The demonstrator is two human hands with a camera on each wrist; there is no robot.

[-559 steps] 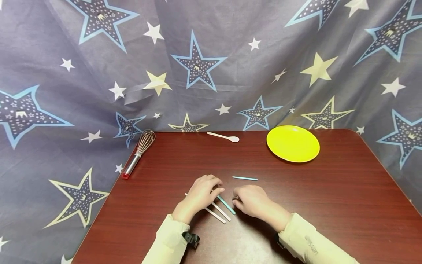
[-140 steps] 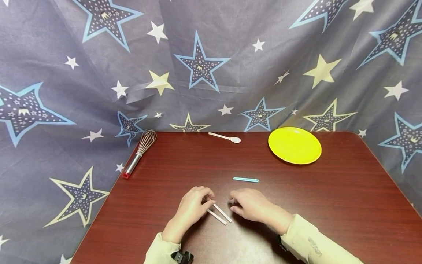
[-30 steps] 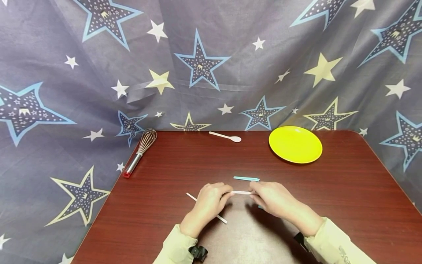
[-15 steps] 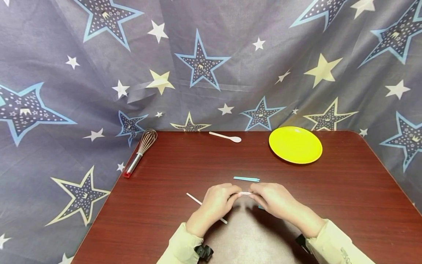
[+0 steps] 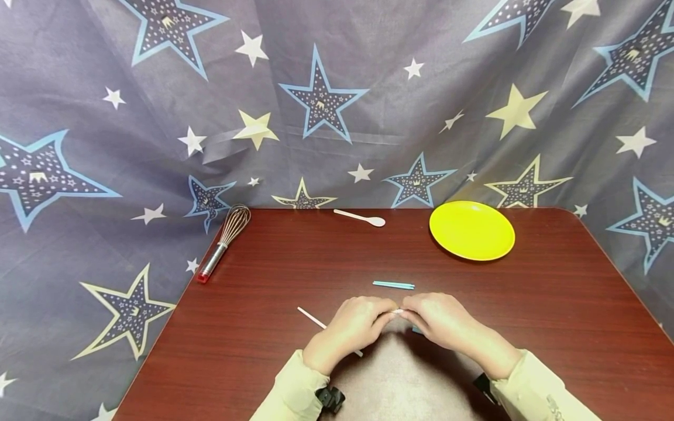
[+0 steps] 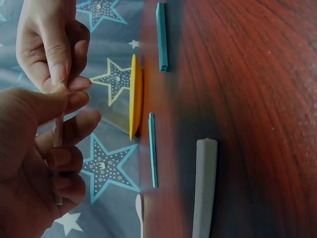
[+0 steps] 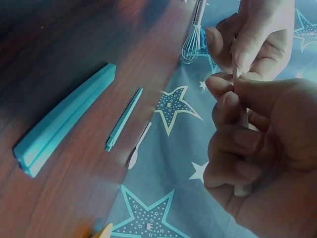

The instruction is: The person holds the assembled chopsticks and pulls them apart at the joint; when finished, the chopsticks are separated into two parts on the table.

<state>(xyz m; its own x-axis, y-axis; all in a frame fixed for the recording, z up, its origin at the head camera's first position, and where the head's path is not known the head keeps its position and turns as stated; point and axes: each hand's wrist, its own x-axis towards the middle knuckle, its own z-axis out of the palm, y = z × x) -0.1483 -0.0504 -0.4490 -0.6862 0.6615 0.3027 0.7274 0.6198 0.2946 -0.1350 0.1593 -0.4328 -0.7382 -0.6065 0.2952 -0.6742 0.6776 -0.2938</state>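
Note:
My left hand (image 5: 354,324) and right hand (image 5: 439,318) meet above the table, pinching one thin white stick (image 5: 397,311) at their fingertips. In the left wrist view this stick (image 6: 58,131) runs down through my curled left fingers; its other part lies in my right palm. Whether it is whole or broken between the fingers, I cannot tell. A second white stick (image 5: 312,316) lies under my left forearm, partly hidden. Two short teal sticks (image 5: 394,285) lie side by side beyond my hands. More teal pieces (image 7: 64,121) lie together beneath my right hand, mostly hidden from the head view.
A whisk (image 5: 223,245) lies along the table's left edge. Near the back edge are a white spoon (image 5: 360,218) and, further right, a yellow plate (image 5: 471,231). A star-patterned curtain (image 5: 337,117) hangs behind the brown table (image 5: 553,304).
Earlier a teal stick and two white ones lay by my left hand; the teal joined the short piece beyond. One white stick was picked up; just now my left hand slid right along it.

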